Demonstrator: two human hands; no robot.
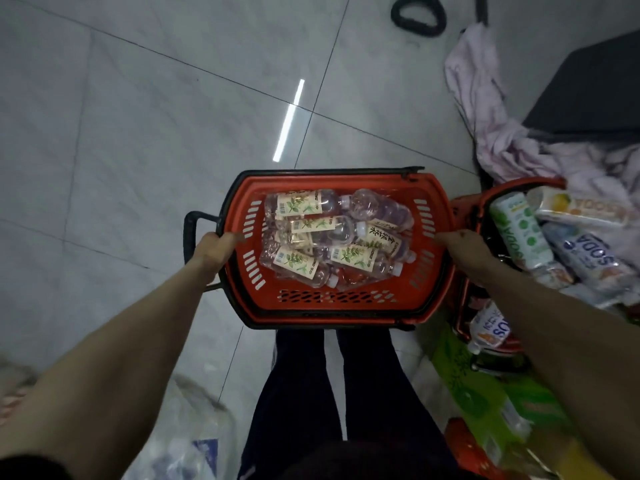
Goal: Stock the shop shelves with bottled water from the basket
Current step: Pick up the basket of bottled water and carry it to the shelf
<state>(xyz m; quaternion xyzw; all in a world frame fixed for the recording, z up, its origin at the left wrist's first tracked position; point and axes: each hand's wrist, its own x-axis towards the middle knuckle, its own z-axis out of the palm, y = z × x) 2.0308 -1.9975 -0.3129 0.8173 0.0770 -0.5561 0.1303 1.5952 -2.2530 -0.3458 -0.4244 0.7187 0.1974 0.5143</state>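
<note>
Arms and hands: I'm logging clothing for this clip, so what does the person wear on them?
The left forearm and right forearm are bare. The left hand and right hand show no gloves, rings or watch. A dark patch at the lower left corner may be a short sleeve's edge, but it is too blurred to tell.

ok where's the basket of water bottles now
Centre of the head view: the red basket is gripped at its side rims by the left hand and right hand, with a second basket of soda bottles beside it on the right.
</note>
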